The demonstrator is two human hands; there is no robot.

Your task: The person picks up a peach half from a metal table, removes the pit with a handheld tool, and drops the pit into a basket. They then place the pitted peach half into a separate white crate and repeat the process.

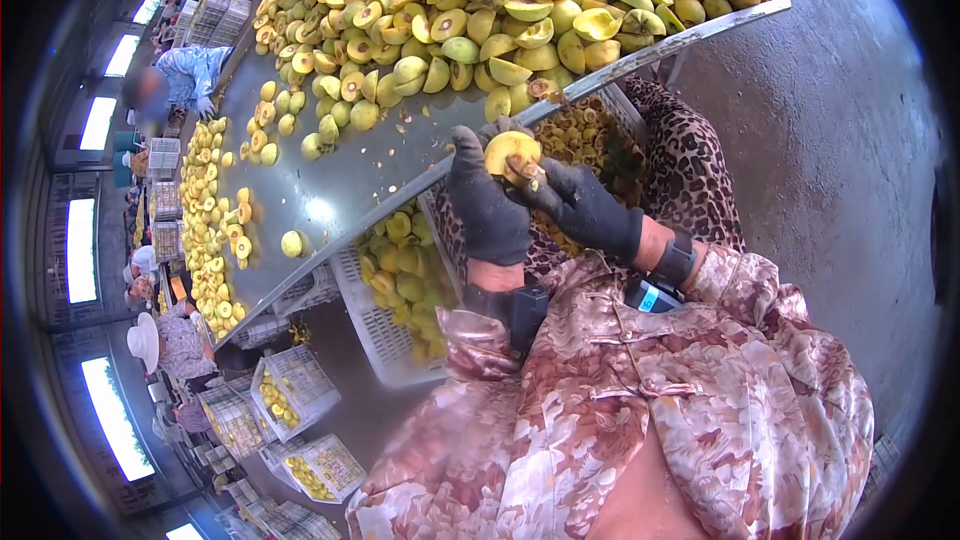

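My left hand (490, 202), in a dark glove, is closed around a halved yellow fruit (512, 148). The fruit's cut face is turned up, with a brown core part at its lower edge. My right hand (592, 208), also gloved, has its fingers closed against that core; what it grips there, perhaps a small tool, is too hidden to name. Both hands are near the edge of a metal table (350, 175) heaped with yellow-green fruit halves (440, 20). Below the hands, a crate of brown and yellow scraps (590, 140) stands beside my legs.
A white crate (375, 335) of fruit halves stands under the table edge. More crates (295, 395) sit on the floor at lower left. A co-worker in a blue top (195, 75) and another in a white hat (145, 342) are along the table's far side.
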